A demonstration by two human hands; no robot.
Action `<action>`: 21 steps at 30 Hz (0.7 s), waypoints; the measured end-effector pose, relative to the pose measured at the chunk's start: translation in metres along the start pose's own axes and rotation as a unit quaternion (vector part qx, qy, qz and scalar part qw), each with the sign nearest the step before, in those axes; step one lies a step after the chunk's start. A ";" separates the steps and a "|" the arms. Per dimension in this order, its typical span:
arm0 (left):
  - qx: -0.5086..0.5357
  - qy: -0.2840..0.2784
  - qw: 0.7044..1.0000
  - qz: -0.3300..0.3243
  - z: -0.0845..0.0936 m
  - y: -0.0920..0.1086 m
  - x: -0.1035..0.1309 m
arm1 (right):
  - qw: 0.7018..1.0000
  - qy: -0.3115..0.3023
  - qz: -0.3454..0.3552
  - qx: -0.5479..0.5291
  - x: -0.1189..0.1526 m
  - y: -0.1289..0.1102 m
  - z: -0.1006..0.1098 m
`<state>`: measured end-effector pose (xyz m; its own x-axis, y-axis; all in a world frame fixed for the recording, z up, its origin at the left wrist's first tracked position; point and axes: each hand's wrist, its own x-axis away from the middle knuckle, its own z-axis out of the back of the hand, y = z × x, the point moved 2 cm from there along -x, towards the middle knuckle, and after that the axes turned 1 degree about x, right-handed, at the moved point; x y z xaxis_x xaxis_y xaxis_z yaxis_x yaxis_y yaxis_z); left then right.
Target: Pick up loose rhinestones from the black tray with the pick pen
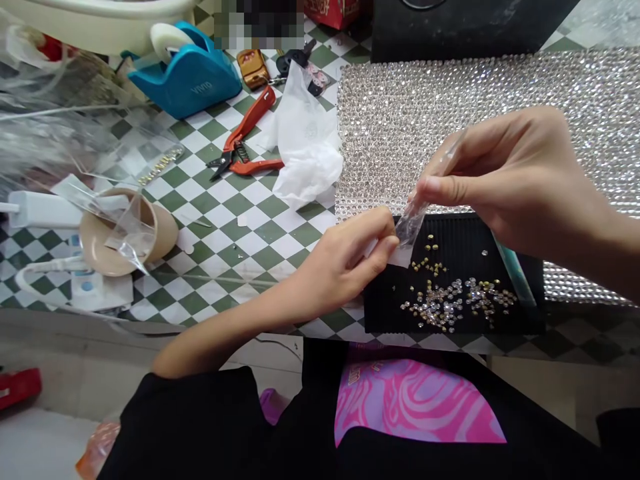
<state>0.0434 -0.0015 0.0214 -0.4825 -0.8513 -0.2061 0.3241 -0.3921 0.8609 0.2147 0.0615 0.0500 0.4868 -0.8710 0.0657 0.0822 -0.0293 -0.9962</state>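
Both hands [350, 257] pinch a clear bag [415, 217] over the tray [520, 320].

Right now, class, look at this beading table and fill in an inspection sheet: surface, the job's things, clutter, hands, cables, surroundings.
Surface: green and white checked table cover, with a rhinestone sheet laid over its right side.
Job's things: small clear plastic bag held over a black ridged tray; loose rhinestones scattered on the tray.
Clutter: red-handled pliers, blue tape dispenser, crumpled white bag, beige bowl with plastic wrap in it.
Hands: left hand pinches the bag's lower end; right hand has a pinching grip on its upper end.
Cables: white cord near the bowl.
Surroundings: key fob at the far edge; the person's black and pink shirt below.
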 end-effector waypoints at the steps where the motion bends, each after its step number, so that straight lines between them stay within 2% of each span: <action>1: 0.001 -0.002 1.000 0.004 0.000 -0.001 0.000 | 1.000 -0.004 -0.005 -0.005 -0.001 0.001 0.000; 5: 0.001 -0.002 1.000 0.007 -0.001 -0.002 0.001 | 1.000 -0.023 -0.019 -0.010 -0.002 0.004 -0.001; 12: 0.000 -0.002 1.000 0.002 -0.003 -0.004 0.002 | 0.999 -0.031 0.014 0.007 0.000 0.005 0.001; 17: -0.010 -0.007 1.000 0.000 -0.004 -0.003 0.003 | 0.998 -0.062 -0.003 -0.025 0.000 0.002 -0.001; 21: -0.031 -0.018 0.999 0.000 -0.004 -0.001 0.006 | 1.000 -0.017 -0.018 -0.012 -0.003 -0.007 0.011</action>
<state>0.0432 -0.0072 0.0176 -0.5103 -0.8392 -0.1878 0.3745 -0.4134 0.8300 0.2225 0.0699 0.0576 0.5124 -0.8525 0.1034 0.0789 -0.0732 -0.9942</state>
